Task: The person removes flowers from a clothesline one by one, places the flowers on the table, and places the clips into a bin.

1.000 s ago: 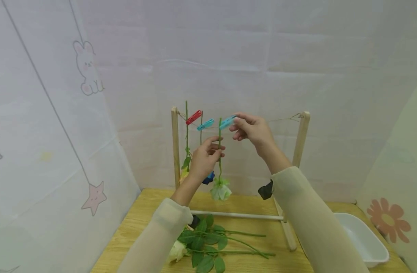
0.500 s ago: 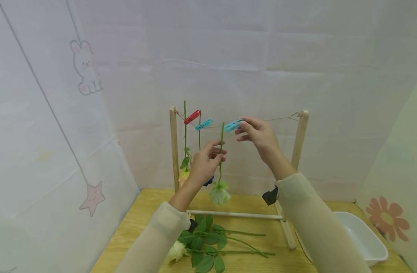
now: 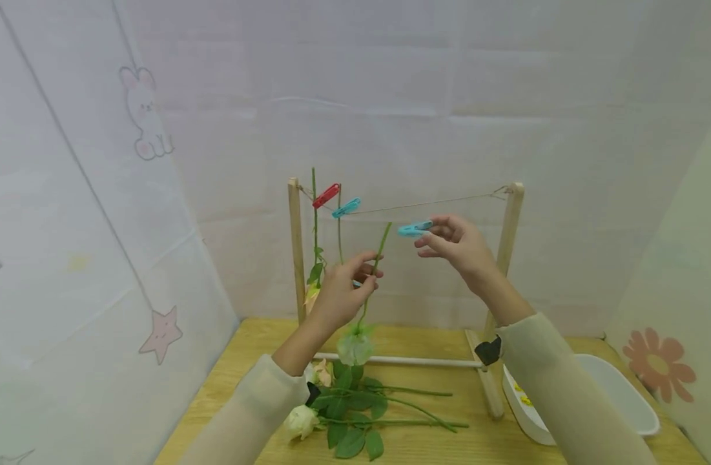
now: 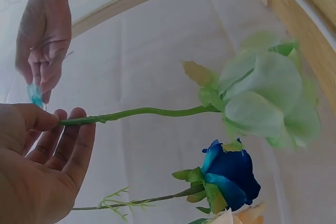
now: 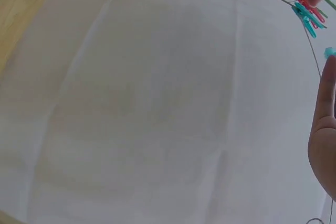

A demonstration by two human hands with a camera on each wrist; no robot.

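Note:
My left hand (image 3: 343,290) pinches the green stem of a pale green rose (image 4: 265,90), which hangs head down and tilted in the head view. To its right, my right hand (image 3: 461,248) holds a light blue clothespin (image 3: 413,230) between thumb and fingers, below the string (image 3: 425,204) and apart from the stem. On the string's left part, a red clothespin (image 3: 327,195) and another blue clothespin (image 3: 347,207) each grip a stem. Those stems carry a yellowish rose (image 3: 311,296), partly behind my left hand, and a blue rose (image 4: 231,177).
Wooden posts (image 3: 509,252) with a white crossbar (image 3: 413,361) hold the string. Several leafy stems (image 3: 355,403) and a cream rose (image 3: 301,423) lie on the wooden table (image 3: 216,394). A white basin (image 3: 650,426) with small yellow things stands at the right, partly behind the right sleeve.
The right hand's clothespin has moved right and down, away from the stem and the string. The left hand has lowered the pale green rose, its stem now leaning, its head further left.

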